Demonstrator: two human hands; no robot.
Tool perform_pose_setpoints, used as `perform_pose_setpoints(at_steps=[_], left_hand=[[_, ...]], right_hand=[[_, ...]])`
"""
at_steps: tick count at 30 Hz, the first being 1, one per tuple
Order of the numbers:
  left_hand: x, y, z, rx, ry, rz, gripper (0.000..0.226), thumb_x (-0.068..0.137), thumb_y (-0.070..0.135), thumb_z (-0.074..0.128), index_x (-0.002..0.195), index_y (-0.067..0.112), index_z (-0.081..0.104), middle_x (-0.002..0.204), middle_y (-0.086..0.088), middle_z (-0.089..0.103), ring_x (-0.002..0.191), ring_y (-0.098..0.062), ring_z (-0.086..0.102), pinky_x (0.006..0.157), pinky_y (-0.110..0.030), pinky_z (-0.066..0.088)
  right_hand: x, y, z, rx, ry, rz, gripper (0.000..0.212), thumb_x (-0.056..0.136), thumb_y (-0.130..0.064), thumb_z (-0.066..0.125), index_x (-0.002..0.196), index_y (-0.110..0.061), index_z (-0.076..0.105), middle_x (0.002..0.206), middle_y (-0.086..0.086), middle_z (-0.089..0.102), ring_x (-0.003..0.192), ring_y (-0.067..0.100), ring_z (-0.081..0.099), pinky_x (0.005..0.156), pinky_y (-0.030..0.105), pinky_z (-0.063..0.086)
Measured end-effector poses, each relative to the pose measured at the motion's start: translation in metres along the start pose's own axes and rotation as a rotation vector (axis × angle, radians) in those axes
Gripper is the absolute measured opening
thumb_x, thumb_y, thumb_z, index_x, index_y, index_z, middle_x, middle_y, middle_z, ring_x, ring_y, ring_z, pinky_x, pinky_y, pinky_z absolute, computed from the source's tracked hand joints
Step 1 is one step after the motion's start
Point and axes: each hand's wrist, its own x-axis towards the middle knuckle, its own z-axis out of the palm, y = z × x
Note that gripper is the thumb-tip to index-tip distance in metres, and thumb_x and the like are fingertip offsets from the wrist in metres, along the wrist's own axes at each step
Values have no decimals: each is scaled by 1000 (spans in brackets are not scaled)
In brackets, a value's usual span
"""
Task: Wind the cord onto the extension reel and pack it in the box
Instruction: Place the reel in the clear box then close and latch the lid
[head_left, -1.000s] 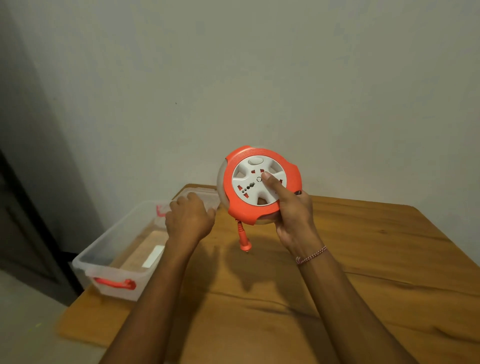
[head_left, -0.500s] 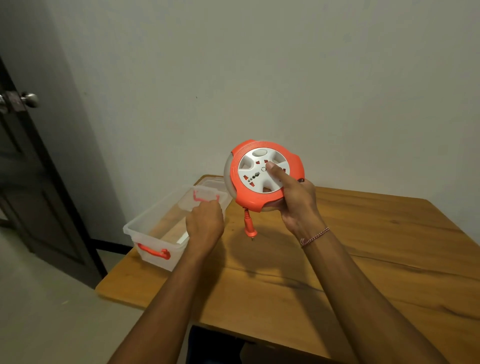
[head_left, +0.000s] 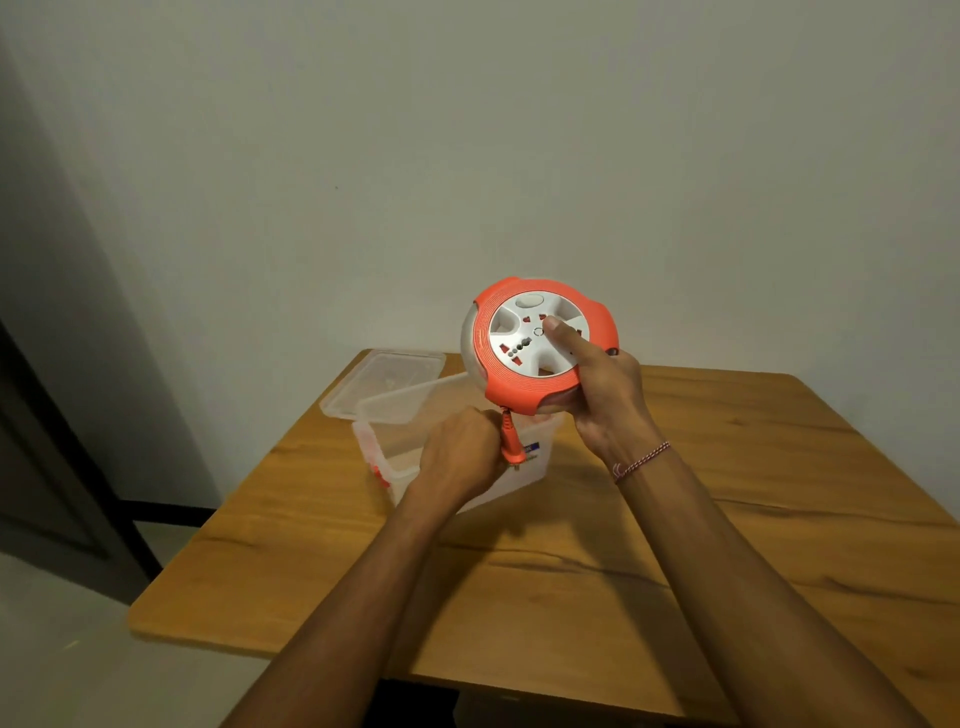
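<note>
A: Nearest to cam?

B: Two bare forearms coming up over the wooden table (head_left: 597, 597). Thin bracelet (head_left: 641, 461) on the rt wrist.

A: Left hand?

B: Left hand (head_left: 460, 460) is curled into a fist at the near wall of the clear plastic box (head_left: 519, 480), knuckles up. Looks closed on the box rim, but can't tell for sure, fingers are hidden. Orange plug (head_left: 510, 441) hangs just beside it, touching or nearly so.

A: Right hand?

B: Right hand (head_left: 605, 397) is clamped on the extension reel (head_left: 537, 345), fingers under and behind, thumb pressed on the white socket face near the centre. Reel is held up off the table, tilted toward cam, directly over the box's right part. Orange rim, white hub w/ sockets. Only a short bit of cord shows below it, ending in the plug.

A: Box itself?

B: Sits on the table, left of centre, open. Red handle (head_left: 379, 473) on its left end.

A: Farther back?

B: Clear lid (head_left: 384, 382) lies flat by the far left corner, touching the box's far edge. Plain wall (head_left: 467, 156) behind.
</note>
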Motion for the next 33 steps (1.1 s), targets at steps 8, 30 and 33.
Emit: perform_pose_setpoints(at_steps=[8,30,33], left_hand=[[27,37,10,-109,-173,288,22,91,37,62,101,21,73,97,-1,74,85,-18,66,77,-36,57],[84,-22,24,-350,129,-97,36,97,18,56,133,12,55,133,-8,59,123,-26,52,99,-42,47],[82,-24,32,-637,-41,-255,40,103,18,46,143,12,45,145,-8,50,129,-26,50,101,-38,44]], right_hand=[[16,-23,-47,-13,110,28,49,66,-29,88,107,-12,67,95,9,76,85,30,73,73,53,59],[83,-36,-85,-548,-141,90,61,67,-38,87,120,-22,61,103,10,74,88,30,73,73,51,59],[80,-13,-85,-602,-176,189,57,66,-31,88,115,-19,63,97,11,75,85,31,73,71,52,59]])
